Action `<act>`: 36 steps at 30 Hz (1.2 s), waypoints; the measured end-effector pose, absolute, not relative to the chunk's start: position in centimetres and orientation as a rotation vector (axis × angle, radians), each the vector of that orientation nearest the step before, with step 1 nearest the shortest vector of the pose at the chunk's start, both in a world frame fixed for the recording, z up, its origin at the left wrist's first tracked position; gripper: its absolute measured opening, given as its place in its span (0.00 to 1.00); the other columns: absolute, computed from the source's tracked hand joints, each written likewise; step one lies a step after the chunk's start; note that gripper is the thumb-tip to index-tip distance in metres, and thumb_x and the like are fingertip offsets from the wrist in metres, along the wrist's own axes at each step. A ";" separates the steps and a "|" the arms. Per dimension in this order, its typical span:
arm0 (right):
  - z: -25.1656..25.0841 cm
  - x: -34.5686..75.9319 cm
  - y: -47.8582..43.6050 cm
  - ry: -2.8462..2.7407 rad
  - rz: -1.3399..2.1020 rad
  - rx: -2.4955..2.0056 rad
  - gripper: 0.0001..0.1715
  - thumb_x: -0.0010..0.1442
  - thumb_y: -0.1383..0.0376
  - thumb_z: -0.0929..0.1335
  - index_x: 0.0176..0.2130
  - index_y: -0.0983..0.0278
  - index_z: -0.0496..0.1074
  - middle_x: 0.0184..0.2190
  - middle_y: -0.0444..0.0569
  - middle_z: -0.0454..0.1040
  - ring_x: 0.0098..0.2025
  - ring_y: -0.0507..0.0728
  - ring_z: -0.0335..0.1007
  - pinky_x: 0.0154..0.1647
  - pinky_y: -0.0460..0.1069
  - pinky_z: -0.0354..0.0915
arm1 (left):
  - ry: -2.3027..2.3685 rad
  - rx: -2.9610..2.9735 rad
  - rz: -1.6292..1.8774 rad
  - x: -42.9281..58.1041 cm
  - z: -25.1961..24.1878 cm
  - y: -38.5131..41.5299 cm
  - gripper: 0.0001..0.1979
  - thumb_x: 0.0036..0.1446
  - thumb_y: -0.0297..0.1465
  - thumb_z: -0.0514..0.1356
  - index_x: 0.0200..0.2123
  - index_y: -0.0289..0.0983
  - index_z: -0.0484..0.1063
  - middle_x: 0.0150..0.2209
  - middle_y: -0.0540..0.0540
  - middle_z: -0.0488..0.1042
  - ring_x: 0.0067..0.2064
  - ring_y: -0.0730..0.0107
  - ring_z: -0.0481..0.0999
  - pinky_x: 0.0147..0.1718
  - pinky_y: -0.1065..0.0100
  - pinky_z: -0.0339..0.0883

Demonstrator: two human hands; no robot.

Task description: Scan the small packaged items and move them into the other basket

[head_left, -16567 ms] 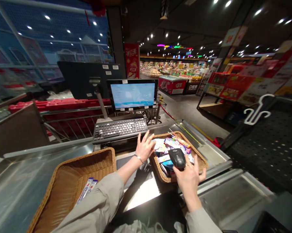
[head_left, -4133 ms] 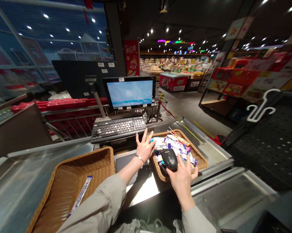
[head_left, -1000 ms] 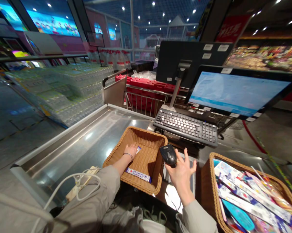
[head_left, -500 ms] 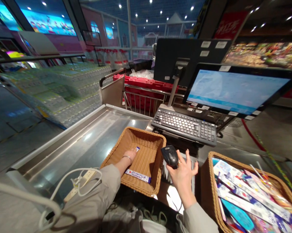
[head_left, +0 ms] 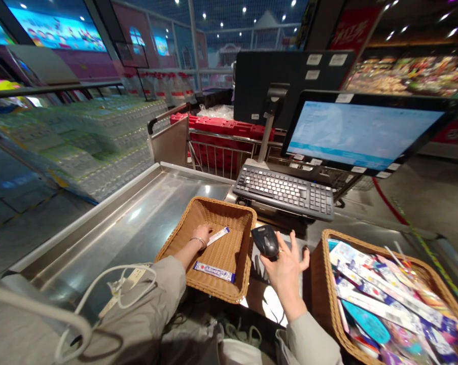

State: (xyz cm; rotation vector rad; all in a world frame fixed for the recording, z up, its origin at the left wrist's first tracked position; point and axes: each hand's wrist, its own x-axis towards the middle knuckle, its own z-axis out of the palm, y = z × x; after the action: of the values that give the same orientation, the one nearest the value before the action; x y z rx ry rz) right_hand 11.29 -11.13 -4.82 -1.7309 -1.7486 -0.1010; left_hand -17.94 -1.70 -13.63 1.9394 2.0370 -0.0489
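My left hand (head_left: pixel 202 234) is inside the left wicker basket (head_left: pixel 197 205). Its fingers are loosely bent and partly hidden, apart from the slim white-and-blue packet (head_left: pixel 218 235) that lies slantwise just to their right. A second slim packet (head_left: pixel 214 271), printed in white, blue and purple, rests on the basket floor nearer to me. To the right of this basket, my right hand (head_left: pixel 286 268) grips a black handheld barcode scanner (head_left: pixel 265 240) between thumb and index finger, its other fingers spread. The scanner's head points toward the basket.
A second wicker basket (head_left: pixel 325 263) at right is filled with similar slim packets and colourful wrapped goods. Behind the hands stand a keyboard (head_left: pixel 285 188) and a lit monitor (head_left: pixel 361 133). White cable (head_left: pixel 84 299) loops over the metal counter (head_left: pixel 145 203) at left.
My left hand has drawn back to the left off the white-and-blue packet, which now shows along most of its length. The right hand still holds the scanner; the view has shifted slightly.
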 end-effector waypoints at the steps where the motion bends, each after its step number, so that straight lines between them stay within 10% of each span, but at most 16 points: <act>1: -4.8 11.4 -11.1 -1.743 -0.106 -1.734 0.13 0.54 0.56 0.65 0.32 0.60 0.75 0.50 0.52 0.76 0.67 0.65 0.50 0.62 0.69 0.34 | 2.071 1.939 -0.054 -18.1 -13.7 -1.6 0.15 0.60 0.34 0.57 0.50 0.42 0.74 0.50 0.43 0.77 0.51 0.62 0.75 0.49 0.65 0.67; 21: -5.7 13.2 -12.0 -1.689 -0.169 -1.852 0.18 0.55 0.52 0.63 0.33 0.59 0.76 0.50 0.50 0.76 0.64 0.66 0.54 0.62 0.68 0.36 | 1.313 2.502 -0.195 -17.9 -12.4 1.0 0.11 0.62 0.28 0.55 0.42 0.49 0.74 0.64 0.52 0.63 0.66 0.66 0.56 0.62 0.57 0.47; 32: -5.4 13.2 -12.0 -1.684 -0.163 -1.846 0.18 0.56 0.52 0.62 0.34 0.60 0.76 0.50 0.50 0.76 0.64 0.67 0.53 0.61 0.69 0.36 | 1.602 2.358 -0.305 -17.7 -12.1 1.9 0.07 0.52 0.40 0.66 0.31 0.44 0.75 0.37 0.49 0.79 0.48 0.61 0.71 0.59 0.54 0.49; 36: -5.4 12.9 -11.9 -1.684 -0.167 -1.840 0.19 0.56 0.52 0.63 0.35 0.60 0.76 0.50 0.50 0.76 0.64 0.67 0.53 0.62 0.68 0.36 | 1.808 2.243 -0.302 -17.3 -13.0 0.9 0.15 0.52 0.46 0.64 0.37 0.43 0.74 0.42 0.45 0.77 0.48 0.58 0.72 0.52 0.54 0.57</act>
State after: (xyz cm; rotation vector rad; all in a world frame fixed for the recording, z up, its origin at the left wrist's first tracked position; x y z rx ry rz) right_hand 12.89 -11.88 -5.41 -1.8397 -1.6843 -0.1665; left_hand -17.27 0.88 -12.97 2.2433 1.8079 -0.3020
